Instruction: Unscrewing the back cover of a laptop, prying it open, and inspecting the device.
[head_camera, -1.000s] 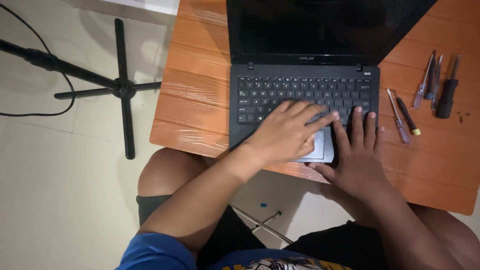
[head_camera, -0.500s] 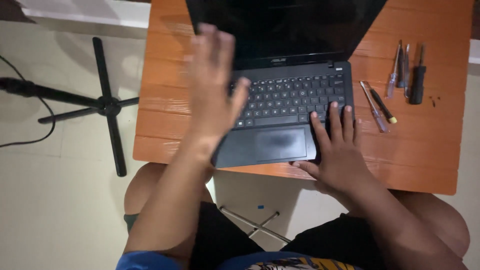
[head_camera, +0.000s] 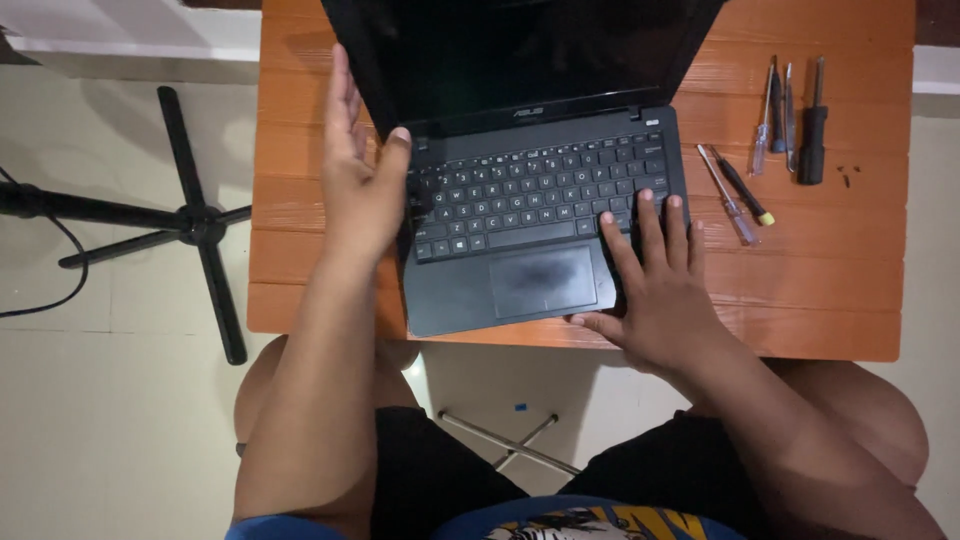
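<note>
Left hand (head_camera: 358, 185) spread open against the laptop (head_camera: 530, 200) lid's edge, right hand (head_camera: 655, 290) flat, fingers splayed on its palmrest, screwdrivers (head_camera: 775, 140) nearby on the desk (head_camera: 830, 290).

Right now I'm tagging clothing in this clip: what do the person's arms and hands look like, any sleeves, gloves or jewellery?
Both arms are bare along their whole visible length. The left hand and right hand wear no gloves, and no rings or watch show. A blue garment edge appears at the left upper arm.
</note>
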